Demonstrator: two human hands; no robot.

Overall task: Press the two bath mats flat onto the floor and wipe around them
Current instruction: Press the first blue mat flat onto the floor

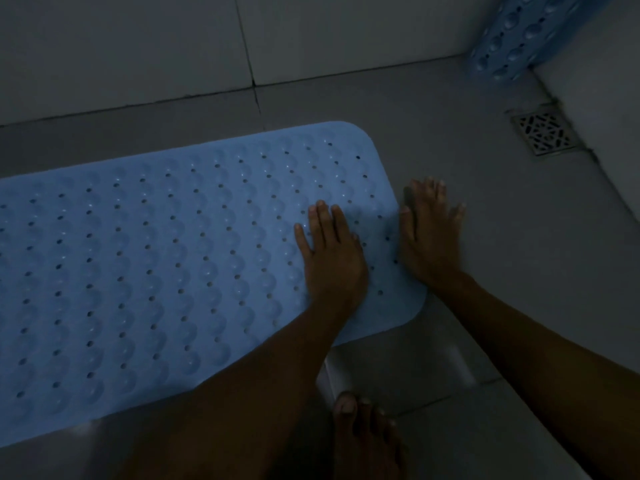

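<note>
Bath mat (156, 258), light blue, dotted with holes and round bumps, lies flat on the grey tiled floor (450, 341). It fills the left and centre of the frame. Long axis runs from the left edge to right of centre, rising slightly toward the right; its rounded short end sits right of centre. Far long edge is near the wall (138, 46) but apart from it.

Second mat (516, 32), same blue with bumps and holes, is in the upper right corner, standing up against the wall, only partly in frame. Can't tell whether it's rolled or just leaning.

No brand, label or writing readable anywhere; light is dim.

Left hand (332, 254): palm down on the mat near its right end, fingers straight and slightly spread, pointing to the top of the frame. Holds nothing.

Right hand (429, 230): flat at the mat's right edge, fingers (433, 192) spread wide, straight, on the floor just beside the edge; heel of the hand overlaps the mat. Holds nothing. Slightly blurred.

Floor drain (543, 133), square metal grate, right of the mat and well apart from it. Bare foot (363, 438) at the bottom centre, on the floor just off the mat's near edge.
</note>
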